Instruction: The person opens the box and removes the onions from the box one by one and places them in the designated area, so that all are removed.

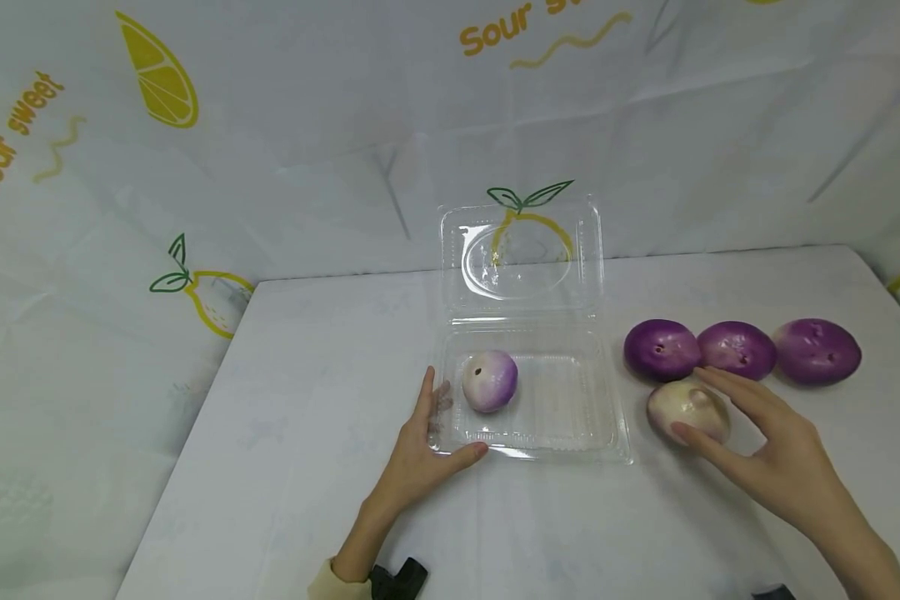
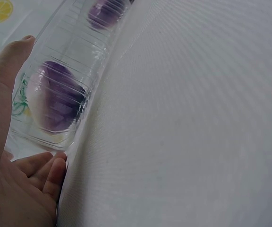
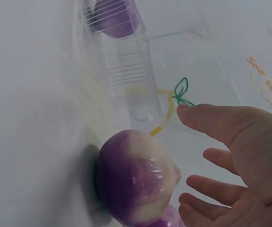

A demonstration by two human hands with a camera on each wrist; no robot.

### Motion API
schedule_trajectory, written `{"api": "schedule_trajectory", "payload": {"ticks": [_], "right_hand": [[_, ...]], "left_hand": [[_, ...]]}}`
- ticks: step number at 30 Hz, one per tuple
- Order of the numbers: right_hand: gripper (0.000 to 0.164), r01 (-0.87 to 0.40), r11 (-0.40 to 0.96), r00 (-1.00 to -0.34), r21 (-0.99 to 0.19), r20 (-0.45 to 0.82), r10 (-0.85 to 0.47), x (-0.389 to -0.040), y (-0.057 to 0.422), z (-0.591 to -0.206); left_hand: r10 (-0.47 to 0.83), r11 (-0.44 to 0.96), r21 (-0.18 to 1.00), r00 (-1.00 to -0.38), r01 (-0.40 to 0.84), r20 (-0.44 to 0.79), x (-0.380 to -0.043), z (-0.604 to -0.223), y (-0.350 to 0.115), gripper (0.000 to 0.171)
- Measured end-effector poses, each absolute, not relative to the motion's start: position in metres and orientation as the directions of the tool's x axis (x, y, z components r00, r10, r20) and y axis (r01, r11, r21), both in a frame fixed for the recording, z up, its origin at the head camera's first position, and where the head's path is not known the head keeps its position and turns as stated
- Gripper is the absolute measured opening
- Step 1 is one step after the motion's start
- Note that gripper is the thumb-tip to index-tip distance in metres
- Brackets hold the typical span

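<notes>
A clear plastic clamshell box [image 1: 570, 400] stands with its lid raised, and one purple-and-white turnip [image 1: 490, 381] lies in its left half. My left hand [image 1: 412, 462] is at the box's front left corner, thumb along the front rim and fingers by the left side; in the left wrist view its thumb [image 2: 13, 59] is stretched out. Over a paler turnip [image 1: 688, 411] right of the box, my right hand [image 1: 776, 454] spreads thumb and fingers. The right wrist view shows a gap between that hand [image 3: 235, 165] and the turnip [image 3: 136, 177].
Behind the pale turnip, three purple turnips [image 1: 737, 350] lie in a row. The box lid [image 1: 521, 250] leans up near the back edge of the white table [image 1: 307, 375]. A white lemon-print curtain [image 1: 307, 142] hangs behind.
</notes>
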State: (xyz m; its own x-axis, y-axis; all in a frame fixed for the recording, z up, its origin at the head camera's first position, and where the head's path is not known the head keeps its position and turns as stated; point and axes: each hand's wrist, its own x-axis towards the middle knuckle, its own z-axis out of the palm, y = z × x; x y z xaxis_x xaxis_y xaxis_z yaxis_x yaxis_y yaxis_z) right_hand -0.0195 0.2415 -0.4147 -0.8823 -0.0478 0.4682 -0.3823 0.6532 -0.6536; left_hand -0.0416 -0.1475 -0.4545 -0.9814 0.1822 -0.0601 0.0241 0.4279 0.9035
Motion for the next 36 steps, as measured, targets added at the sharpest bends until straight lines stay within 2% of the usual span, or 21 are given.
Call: {"api": "schedule_trajectory", "payload": {"ticks": [11,20,27,36], "right_hand": [[0.075,-0.37,0.604,-0.903,-0.706,0.427,-0.054,-0.024,0.219,-0.406],[0.077,-0.406,0.615,-0.883,-0.676,0.464,-0.073,-0.029,0.203,-0.403],[0.073,-0.356,0.607,-0.915,-0.71,0.397,-0.073,-0.034,0.191,-0.398],[0.066,-0.359,0.633,-0.925,-0.685,0.351,-0.144,-0.044,0.168,-0.389]], "left_hand": [[0.181,0.425,0.905,-0.981,0.019,-0.064,-0.042,-0.455,-0.147,0.12],[0.18,0.432,0.902,-0.981,0.019,-0.066,-0.042,-0.455,-0.147,0.121],[0.182,0.429,0.903,-0.981,0.024,-0.06,-0.042,-0.455,-0.147,0.121],[0.183,0.427,0.904,-0.981,0.026,-0.058,-0.041,-0.455,-0.148,0.121]]}}
